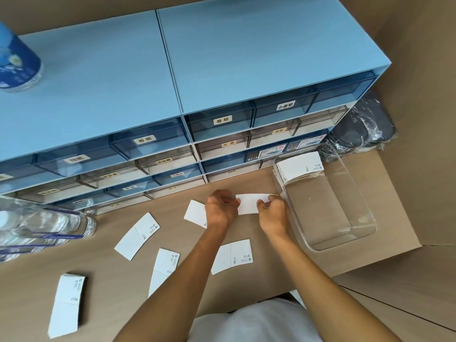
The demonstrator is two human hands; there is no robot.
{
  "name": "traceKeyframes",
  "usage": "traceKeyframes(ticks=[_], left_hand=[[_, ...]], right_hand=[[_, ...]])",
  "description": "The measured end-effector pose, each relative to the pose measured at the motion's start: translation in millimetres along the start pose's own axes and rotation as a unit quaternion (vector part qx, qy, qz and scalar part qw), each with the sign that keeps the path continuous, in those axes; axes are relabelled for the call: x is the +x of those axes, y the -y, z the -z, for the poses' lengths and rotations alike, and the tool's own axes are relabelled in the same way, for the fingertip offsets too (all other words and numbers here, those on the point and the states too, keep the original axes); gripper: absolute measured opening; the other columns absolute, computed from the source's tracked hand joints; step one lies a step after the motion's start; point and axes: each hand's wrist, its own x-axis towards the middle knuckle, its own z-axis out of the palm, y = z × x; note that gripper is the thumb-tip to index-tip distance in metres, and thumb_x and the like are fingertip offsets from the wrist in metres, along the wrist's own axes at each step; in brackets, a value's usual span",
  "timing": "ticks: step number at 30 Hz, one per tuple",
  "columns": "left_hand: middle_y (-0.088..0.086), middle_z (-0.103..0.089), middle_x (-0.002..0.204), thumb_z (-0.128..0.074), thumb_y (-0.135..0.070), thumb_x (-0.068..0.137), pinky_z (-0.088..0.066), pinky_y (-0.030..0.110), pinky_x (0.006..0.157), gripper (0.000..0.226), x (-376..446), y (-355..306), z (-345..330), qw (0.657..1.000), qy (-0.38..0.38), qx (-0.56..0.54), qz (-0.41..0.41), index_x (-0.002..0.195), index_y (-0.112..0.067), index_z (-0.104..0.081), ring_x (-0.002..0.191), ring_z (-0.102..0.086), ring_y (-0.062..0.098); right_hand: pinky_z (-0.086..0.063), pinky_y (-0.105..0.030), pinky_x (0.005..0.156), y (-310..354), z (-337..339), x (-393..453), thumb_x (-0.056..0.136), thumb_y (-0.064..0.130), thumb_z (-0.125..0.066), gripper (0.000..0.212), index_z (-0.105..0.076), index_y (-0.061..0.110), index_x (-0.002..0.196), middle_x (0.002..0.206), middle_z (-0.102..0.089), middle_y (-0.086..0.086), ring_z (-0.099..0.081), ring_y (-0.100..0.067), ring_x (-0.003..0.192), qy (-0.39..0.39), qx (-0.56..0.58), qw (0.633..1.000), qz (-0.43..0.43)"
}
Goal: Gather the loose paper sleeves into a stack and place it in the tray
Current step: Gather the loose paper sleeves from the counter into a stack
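Note:
Both hands hold one white paper sleeve [249, 204] just above the tan table, my left hand [220, 208] pinching its left end and my right hand [271, 212] its right end. Loose white sleeves lie flat around my arms: one [195, 213] under my left hand, one [137, 235] further left, one [164, 267] by my left forearm, one [232, 255] between my forearms. A thicker stack of sleeves [66, 304] sits at the front left. The clear plastic tray [365, 233] stands to the right, with a stack of sleeves [298, 167] at its far end.
A blue drawer cabinet [197, 82] with labelled clear drawers fills the back. Plastic water bottles [37, 225] lie at the left edge. A blue cylinder [17, 60] stands on the cabinet's top left. A dark plastic-wrapped bundle [362, 129] lies behind the tray.

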Motion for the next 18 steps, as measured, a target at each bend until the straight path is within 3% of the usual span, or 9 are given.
traceKeyframes(ticks=[4, 10, 13, 18], left_hand=[[0.005, -0.068, 0.091, -0.076, -0.017, 0.082, -0.042, 0.02, 0.069, 0.023, -7, 7, -2, 0.999, -0.019, 0.029, 0.007, 0.102, -0.01, -0.067, 0.076, -0.06, 0.017], [0.011, -0.068, 0.112, -0.074, -0.023, 0.083, -0.046, 0.023, 0.076, 0.026, -10, 3, -4, 0.999, -0.016, 0.049, 0.008, 0.105, -0.012, -0.066, 0.08, -0.059, 0.021], [0.012, -0.067, 0.114, -0.075, -0.023, 0.083, -0.048, 0.024, 0.078, 0.03, -12, 3, -6, 0.999, -0.011, 0.048, 0.013, 0.108, -0.01, -0.065, 0.082, -0.059, 0.023], [0.014, -0.066, 0.116, -0.075, -0.022, 0.083, -0.051, 0.028, 0.079, 0.033, -16, 2, -10, 0.999, -0.016, 0.042, 0.022, 0.112, -0.008, -0.065, 0.083, -0.059, 0.026]], right_hand=[[-0.048, -0.038, 0.088, -3, 0, -8, 0.091, 0.009, -0.05, 0.023, -0.058, -0.004, 0.108, 0.11, -0.064, -0.023, -0.059, -0.04, 0.107, -0.017, -0.044, 0.999, 0.013], [-0.034, -0.039, 0.112, -11, 4, -19, 0.09, 0.002, -0.046, 0.049, -0.041, -0.001, 0.139, 0.146, -0.043, -0.017, -0.037, -0.032, 0.137, -0.017, -0.103, 0.992, 0.073], [-0.032, -0.035, 0.112, -11, 6, -16, 0.089, 0.0, -0.047, 0.05, -0.042, -0.003, 0.138, 0.145, -0.045, -0.019, -0.039, -0.033, 0.137, -0.017, -0.097, 0.992, 0.076], [-0.044, -0.037, 0.099, -8, 6, -14, 0.086, 0.0, -0.049, 0.039, -0.053, -0.002, 0.125, 0.125, -0.06, -0.02, -0.054, -0.037, 0.119, -0.025, -0.057, 0.996, 0.057]])
